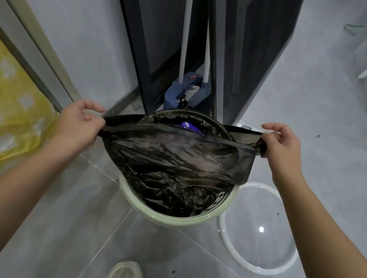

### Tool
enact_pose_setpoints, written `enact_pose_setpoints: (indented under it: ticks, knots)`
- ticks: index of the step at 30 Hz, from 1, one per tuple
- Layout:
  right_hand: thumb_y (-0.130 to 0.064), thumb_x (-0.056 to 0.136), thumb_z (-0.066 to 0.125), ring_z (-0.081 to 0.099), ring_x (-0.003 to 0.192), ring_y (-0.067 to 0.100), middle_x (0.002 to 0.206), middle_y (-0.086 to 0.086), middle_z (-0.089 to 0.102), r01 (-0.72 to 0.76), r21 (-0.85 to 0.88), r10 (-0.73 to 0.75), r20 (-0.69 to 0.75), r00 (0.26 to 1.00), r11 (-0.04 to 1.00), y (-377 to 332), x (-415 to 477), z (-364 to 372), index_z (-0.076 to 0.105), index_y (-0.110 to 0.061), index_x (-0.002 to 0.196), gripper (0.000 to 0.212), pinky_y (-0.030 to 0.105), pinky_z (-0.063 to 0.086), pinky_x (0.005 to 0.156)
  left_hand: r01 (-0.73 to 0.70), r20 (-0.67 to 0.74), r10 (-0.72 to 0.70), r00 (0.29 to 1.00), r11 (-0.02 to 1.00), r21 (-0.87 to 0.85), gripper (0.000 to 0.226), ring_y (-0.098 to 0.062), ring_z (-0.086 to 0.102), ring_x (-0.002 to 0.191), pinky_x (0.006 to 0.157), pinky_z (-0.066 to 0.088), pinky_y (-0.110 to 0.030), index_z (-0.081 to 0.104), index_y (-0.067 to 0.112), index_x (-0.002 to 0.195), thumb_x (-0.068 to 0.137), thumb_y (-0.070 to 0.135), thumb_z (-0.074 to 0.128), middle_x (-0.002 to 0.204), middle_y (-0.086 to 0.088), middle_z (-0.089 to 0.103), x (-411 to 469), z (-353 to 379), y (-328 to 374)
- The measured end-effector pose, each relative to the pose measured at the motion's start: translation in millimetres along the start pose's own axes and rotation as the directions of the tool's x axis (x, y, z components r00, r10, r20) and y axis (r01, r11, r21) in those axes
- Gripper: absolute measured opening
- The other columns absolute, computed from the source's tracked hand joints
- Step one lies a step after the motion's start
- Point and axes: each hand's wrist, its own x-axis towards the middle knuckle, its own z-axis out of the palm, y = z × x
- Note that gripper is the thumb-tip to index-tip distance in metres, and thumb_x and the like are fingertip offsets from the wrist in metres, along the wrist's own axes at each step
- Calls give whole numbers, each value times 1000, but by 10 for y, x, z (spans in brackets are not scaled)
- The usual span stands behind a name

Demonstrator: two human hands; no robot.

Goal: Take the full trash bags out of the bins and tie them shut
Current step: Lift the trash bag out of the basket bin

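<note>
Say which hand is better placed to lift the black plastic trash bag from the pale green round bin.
Probably the right hand: it grips a bunched corner of the black plastic trash bag; the left hand only pinches a flat edge.

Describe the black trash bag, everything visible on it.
The thin, glossy, crinkled black plastic trash bag sits in the round pale green bin, with its lower part down inside. Its mouth is pulled wide and nearly flat, and gapes at the far side, where a purple item shows. The left hand pinches its left edge, the right hand its right. It is untied.
</note>
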Motion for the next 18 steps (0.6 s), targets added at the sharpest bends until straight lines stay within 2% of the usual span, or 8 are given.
enact_pose_setpoints:
  ticks: [2, 3, 6, 9, 12, 14, 16, 18]
  knots:
    - [-16, 85, 52, 50, 52, 13, 66, 4, 56, -50, -146, 55, 33, 998, 988, 71, 63, 10, 59, -20, 93, 11, 26, 43, 51, -4, -15, 5, 1000, 998, 68, 14, -23, 50, 51, 56, 40, -28, 57, 22, 92, 80, 15, 53, 63, -4, 56, 26, 14, -38]
    - [-26, 84, 55, 54, 57, 16, 71, 4, 59, -87, -241, 102, 49, 994, 967, 100, 91, 27, 58, -21, 98, 16, 29, 46, 55, 36, 5, -37, 999, 992, 125, 13, -24, 51, 51, 55, 40, -28, 56, 19, 93, 80, 23, 55, 64, -5, 57, 45, 37, -48]
    - [-49, 77, 57, 60, 78, 19, 79, -3, 61, -142, -412, 185, 65, 981, 900, 128, 191, 109, 54, -24, 108, 39, 37, 53, 72, 138, 135, -184, 974, 946, 293, 35, -25, 56, 50, 48, 41, -24, 54, 14, 87, 82, 49, 57, 68, -9, 62, 97, 114, 55]
    - [-37, 79, 59, 58, 74, 21, 72, 0, 62, -101, -530, 201, 133, 971, 842, 77, 290, 228, 62, -16, 93, 26, 32, 51, 67, 73, 219, -194, 956, 884, 462, 36, -24, 56, 56, 49, 40, -25, 63, 10, 83, 83, 46, 61, 70, -10, 61, 228, 199, 105]
    - [-14, 83, 53, 53, 69, 26, 62, 5, 57, -33, -636, 178, 164, 970, 771, 20, 341, 302, 64, -9, 77, 14, 25, 38, 52, -52, 169, -72, 983, 773, 632, 22, -27, 53, 76, 64, 39, -27, 68, 9, 96, 86, 26, 57, 84, -11, 61, 298, 269, 126]
    - [-12, 86, 50, 52, 77, 23, 76, 4, 60, 29, -574, 25, 86, 996, 818, -2, 344, 268, 67, -12, 86, 17, 25, 37, 60, -66, 14, 71, 997, 820, 569, 19, -31, 54, 79, 66, 41, -31, 67, 11, 94, 84, 15, 51, 84, -11, 60, 277, 252, 146]
    - [-12, 88, 48, 54, 82, 18, 87, 1, 62, 85, -429, -105, -23, 994, 899, -64, 296, 195, 66, -15, 93, 19, 24, 38, 71, -114, -116, 192, 974, 868, 483, 23, -35, 58, 82, 68, 45, -36, 64, 12, 97, 82, 9, 47, 83, -12, 61, 224, 200, 159]
    - [-12, 88, 48, 56, 82, 19, 89, 1, 63, 120, -368, -146, -45, 988, 922, -58, 265, 130, 63, -18, 92, 17, 25, 38, 72, -179, -135, 276, 952, 854, 489, 25, -38, 59, 83, 69, 48, -39, 62, 11, 101, 82, 8, 46, 85, -16, 64, 184, 173, 133]
